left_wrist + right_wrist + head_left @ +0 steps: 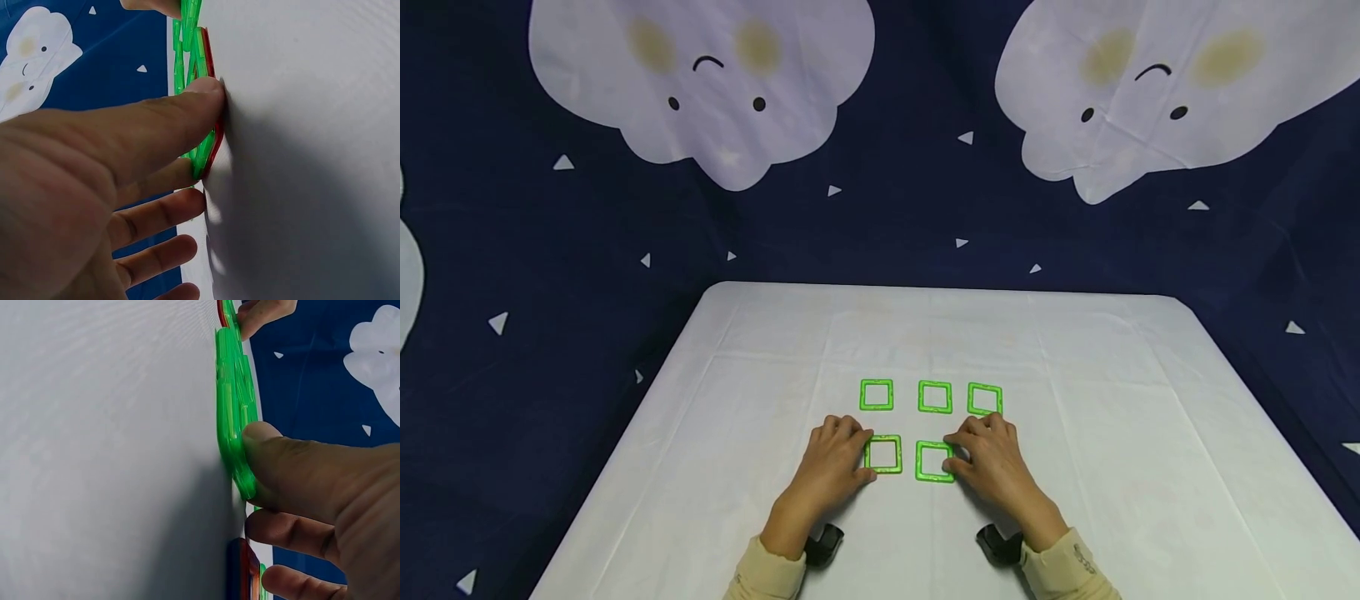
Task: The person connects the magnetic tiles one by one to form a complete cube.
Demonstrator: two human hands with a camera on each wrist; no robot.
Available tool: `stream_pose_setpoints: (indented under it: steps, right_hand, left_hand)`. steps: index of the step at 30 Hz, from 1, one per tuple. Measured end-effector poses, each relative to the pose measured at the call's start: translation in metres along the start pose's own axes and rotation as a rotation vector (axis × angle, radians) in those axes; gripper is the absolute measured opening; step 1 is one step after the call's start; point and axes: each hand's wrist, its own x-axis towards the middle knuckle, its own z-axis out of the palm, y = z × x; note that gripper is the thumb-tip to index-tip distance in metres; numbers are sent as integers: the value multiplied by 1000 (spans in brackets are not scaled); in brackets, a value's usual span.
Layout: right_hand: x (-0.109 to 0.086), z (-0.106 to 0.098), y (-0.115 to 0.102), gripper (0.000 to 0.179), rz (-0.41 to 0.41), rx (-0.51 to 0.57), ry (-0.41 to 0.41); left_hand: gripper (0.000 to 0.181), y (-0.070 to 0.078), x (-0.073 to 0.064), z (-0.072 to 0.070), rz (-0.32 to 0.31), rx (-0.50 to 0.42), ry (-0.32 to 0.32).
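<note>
Two green square frame tiles lie side by side in the front row on the white table. My left hand [829,462] pinches the outer edge of the left front tile [898,454] between thumb and index finger. In the left wrist view a red layer [216,144] shows beneath that green tile [201,156], and the other fingers are spread. With thumb and index finger, my right hand [996,462] pinches the outer edge of the right front tile [918,461]. Its green edge [225,419] stands close to the tabletop in the right wrist view.
Behind the hands, a back row holds a left green tile [876,407], a middle one [935,410] and a right one [985,386], near the right fingers. Blue and red edges [234,569] show low in the right wrist view. Dark cloud-print cloth [917,217] surrounds the table [1075,517].
</note>
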Motion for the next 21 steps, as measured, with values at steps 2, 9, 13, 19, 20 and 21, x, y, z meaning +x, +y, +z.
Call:
stream_pose_setpoints:
  steps: [2, 9, 13, 19, 20, 21]
  right_hand:
    - [0, 1, 0, 31, -7, 3, 13]
    - [1, 4, 1, 29, -30, 6, 61]
    - [1, 5, 0, 27, -17, 24, 56]
    - [3, 6, -2, 23, 40, 28, 34]
    - [4, 6, -3, 23, 47, 25, 33]
    - [4, 6, -3, 23, 52, 26, 34]
  left_hand:
    - [52, 0, 0, 0, 1, 2, 1]
    - [51, 1, -2, -1, -1, 13, 7]
    - [51, 2, -3, -1, -3, 11, 10]
    - [51, 3, -4, -1, -5, 7, 12]
    - [51, 3, -4, -1, -5, 9, 13]
    - [51, 3, -4, -1, -5, 11, 15]
